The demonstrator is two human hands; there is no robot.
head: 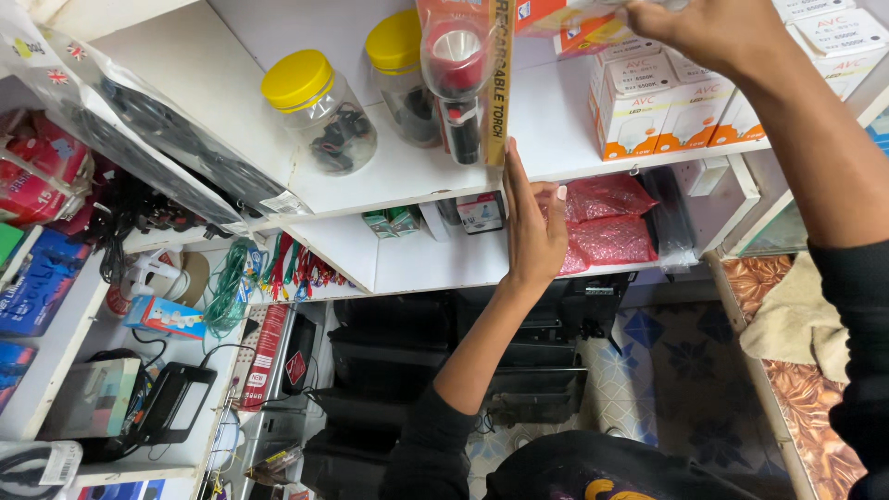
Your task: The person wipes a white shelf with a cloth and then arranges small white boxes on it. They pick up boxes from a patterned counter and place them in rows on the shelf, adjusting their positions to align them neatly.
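Observation:
My left hand (pixel 532 227) is raised flat against the edge of a white shelf (pixel 407 181), its fingertips touching the side of a blister-packed red torch (pixel 460 79) that stands upright on the shelf. My right hand (pixel 708 28) reaches up at the top right and grips an orange and white package (pixel 579 20) next to the torch pack. White and orange bulb boxes (pixel 648 97) are stacked just below that hand. Two clear jars with yellow lids (pixel 319 111) stand to the left of the torch.
Red mesh bags (pixel 602 222) lie on the lower shelf. Clear bags of black cables (pixel 139 130) hang at the left over shelves with wires, boxes and a black device (pixel 171 403). A patterned counter with a beige cloth (pixel 796 319) is at the right.

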